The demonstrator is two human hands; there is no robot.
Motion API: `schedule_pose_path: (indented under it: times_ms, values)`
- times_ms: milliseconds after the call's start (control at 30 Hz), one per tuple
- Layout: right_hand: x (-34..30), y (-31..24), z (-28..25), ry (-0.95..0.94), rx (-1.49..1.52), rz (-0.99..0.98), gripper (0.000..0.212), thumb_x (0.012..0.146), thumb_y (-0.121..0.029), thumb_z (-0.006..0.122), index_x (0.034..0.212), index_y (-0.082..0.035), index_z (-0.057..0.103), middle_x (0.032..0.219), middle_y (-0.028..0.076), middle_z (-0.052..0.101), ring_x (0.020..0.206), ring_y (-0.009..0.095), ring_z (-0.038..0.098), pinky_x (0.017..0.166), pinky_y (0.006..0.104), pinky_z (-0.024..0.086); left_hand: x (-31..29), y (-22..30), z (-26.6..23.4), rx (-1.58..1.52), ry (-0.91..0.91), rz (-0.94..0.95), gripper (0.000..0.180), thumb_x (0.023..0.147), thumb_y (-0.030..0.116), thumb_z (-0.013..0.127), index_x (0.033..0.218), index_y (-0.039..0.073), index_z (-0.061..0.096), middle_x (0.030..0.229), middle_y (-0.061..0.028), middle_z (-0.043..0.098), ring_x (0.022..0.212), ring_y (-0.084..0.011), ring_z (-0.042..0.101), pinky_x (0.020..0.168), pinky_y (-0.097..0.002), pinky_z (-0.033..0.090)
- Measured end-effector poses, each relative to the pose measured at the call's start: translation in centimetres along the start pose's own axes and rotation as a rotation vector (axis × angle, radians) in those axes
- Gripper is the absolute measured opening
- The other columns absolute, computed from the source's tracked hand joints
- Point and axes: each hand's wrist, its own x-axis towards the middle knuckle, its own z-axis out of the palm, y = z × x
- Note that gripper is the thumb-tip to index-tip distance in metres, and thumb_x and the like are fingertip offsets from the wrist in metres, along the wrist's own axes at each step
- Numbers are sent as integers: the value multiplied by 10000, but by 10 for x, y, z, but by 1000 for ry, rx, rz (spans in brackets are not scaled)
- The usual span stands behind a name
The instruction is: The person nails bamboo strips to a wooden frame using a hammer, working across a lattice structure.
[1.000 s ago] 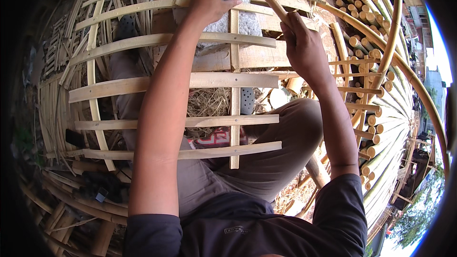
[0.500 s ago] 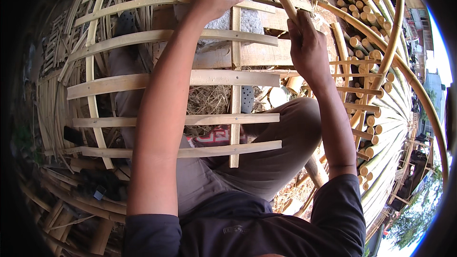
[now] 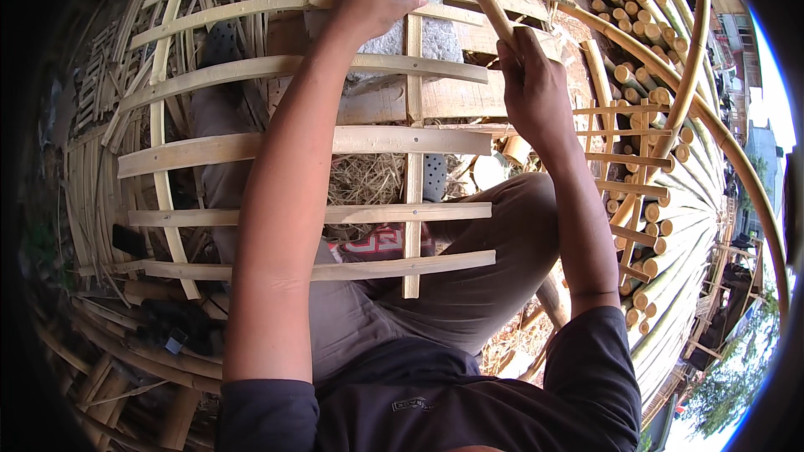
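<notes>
A lattice of pale bamboo slats (image 3: pixel 452 142) lies in front of me, horizontal strips crossing two upright ones. At its far end my left hand (image 3: pixel 373 4) is closed in a pinch, thumb and forefinger over the place where a slat crosses the right upright strip (image 3: pixel 414 100). Whatever sits between the fingertips is too small to make out. My right hand (image 3: pixel 536 88) grips the wooden handle of a hammer (image 3: pixel 490 4). Its blurred metal head is raised near the top edge, just right of my left hand. Under that crossing rests a rough grey stone block (image 3: pixel 440 42).
Cut bamboo poles (image 3: pixel 662 218) are stacked on the right, with a smaller slat lattice (image 3: pixel 628 159) against them. A long curved bamboo pole (image 3: pixel 737 142) arcs across that side. Loose split strips (image 3: pixel 92 176) cover the left. My legs (image 3: pixel 502 243) are under and beside the lattice.
The hammer and my right hand have shifted slightly left, and more of the hammer head shows. My left hand stays at the same crossing.
</notes>
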Motion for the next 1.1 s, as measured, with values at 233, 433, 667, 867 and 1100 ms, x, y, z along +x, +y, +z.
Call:
schedule_pose_path:
  times_ms: [233, 433, 667, 867, 1100]
  values:
    - [5, 8, 12, 27, 4, -53, 100, 966, -89, 572, 1007, -53, 489, 655, 223, 604, 599, 453, 596, 506, 516, 418, -2, 2, -3, -6, -48, -45, 243, 767, 296, 821, 835, 71, 760, 851, -93, 746, 827, -242, 708, 849, -356, 521]
    - [3, -6, -5, 34, 53, 6, 72, 964, -77, 569, 969, -42, 506, 653, 226, 603, 604, 451, 607, 498, 500, 423, -1, -1, 2, -4, -34, 2, 251, 781, 293, 809, 845, 55, 761, 839, -95, 746, 816, -243, 710, 846, -352, 525]
    - [2, 4, -1, -81, -6, 121, 139, 993, -153, 538, 936, -28, 511, 688, 244, 613, 658, 472, 597, 564, 534, 428, -1, 1, -3, 25, -49, -57, 245, 775, 304, 820, 849, 76, 772, 839, -95, 747, 820, -232, 714, 843, -353, 527]
    - [29, 35, 13, 4, 54, 363, 512, 943, -476, 609, 858, 25, 551, 656, 212, 621, 603, 328, 629, 586, 433, 479, -1, 3, -1, -24, -17, 30, 232, 775, 279, 819, 819, 59, 762, 832, -101, 742, 812, -238, 710, 826, -361, 531]
    - [56, 88, 60, -53, 256, 651, 772, 780, -676, 698, 963, 69, 609, 812, 192, 658, 785, 255, 674, 744, 392, 536, 0, -1, 2, -53, -63, -15, 196, 803, 211, 794, 820, 21, 748, 921, -121, 752, 973, -221, 707, 907, -343, 502]
